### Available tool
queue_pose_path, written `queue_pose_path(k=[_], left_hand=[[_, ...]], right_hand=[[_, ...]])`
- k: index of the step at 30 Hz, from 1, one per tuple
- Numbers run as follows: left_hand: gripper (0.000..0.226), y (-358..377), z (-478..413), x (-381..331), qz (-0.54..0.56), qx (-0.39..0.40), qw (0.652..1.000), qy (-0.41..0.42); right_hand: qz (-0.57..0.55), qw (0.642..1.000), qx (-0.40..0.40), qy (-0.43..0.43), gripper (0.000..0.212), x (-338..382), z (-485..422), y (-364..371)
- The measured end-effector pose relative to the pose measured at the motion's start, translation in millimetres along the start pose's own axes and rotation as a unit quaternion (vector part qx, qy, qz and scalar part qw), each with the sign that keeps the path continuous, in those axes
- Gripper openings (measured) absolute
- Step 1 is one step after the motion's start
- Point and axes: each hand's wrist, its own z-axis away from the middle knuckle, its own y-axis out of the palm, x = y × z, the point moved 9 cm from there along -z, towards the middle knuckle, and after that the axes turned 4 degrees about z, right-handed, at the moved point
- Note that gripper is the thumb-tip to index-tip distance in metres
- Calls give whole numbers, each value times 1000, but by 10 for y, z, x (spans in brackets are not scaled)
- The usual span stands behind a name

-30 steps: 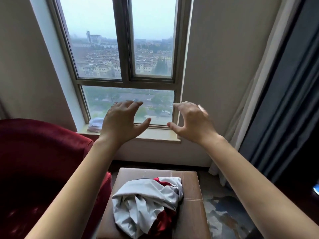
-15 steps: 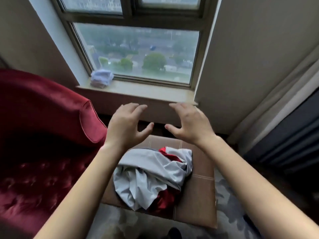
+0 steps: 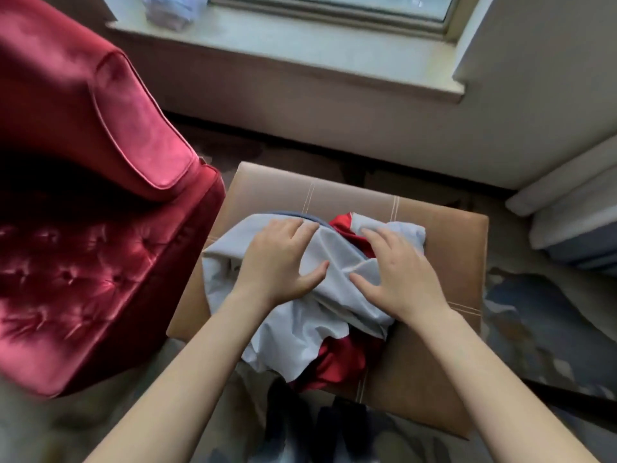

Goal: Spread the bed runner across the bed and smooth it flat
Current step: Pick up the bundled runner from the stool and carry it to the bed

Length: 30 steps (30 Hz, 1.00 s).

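- Whereas a second ago both hands were raised in front of the window, well above the cloth, the left hand point(image 3: 277, 259) and right hand point(image 3: 397, 275) have now come down onto the bed runner point(image 3: 300, 329). The view has tipped from the window to the floor.
- Left hand: fingers apart and lightly bent, palm laid on the top left of the heap, thumb splayed inward. No cloth is bunched in it.
- Right hand: likewise spread, palm on the top right of the heap, thumb pointing toward the left thumb. It holds nothing yet.
- Bed runner, location: a crumpled heap on a tan footstool point(image 3: 434, 379), just beside a red armchair point(image 3: 83, 162) and below the window sill point(image 3: 283, 51). No bed is in view.
- Bed runner, lie: pale grey side mostly uppermost, with red satin showing at the far edge and at the near edge.
- Long axis: not readable, since the strip is wadded with no end or straight hem exposed. The heap itself runs slightly longer from far to near.
- Meaning for the task: contact is made, so pick-up is probably next. Spreading and smoothing are not yet begun, and an end must be found first to know its length.
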Motion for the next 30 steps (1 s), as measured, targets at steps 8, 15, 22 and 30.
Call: queue_pose_path(k=[8,15,22,30], left_hand=[[79,984,28,433,-34,64,997,-1],[146,1837,219,1051,-132,243,961,-23],[138,2310,88,1222,-99,227,967,-57],[103,2358,4,1227,-90,186,978,-31]], right_hand=[[30,993,112,14,111,-296,-105,1000],[120,964,235,22,153,-567,-206,1653],[135,951,279,9,151,-535,-438,2137],[90,966,242,-30,131,-596,-539,2278]])
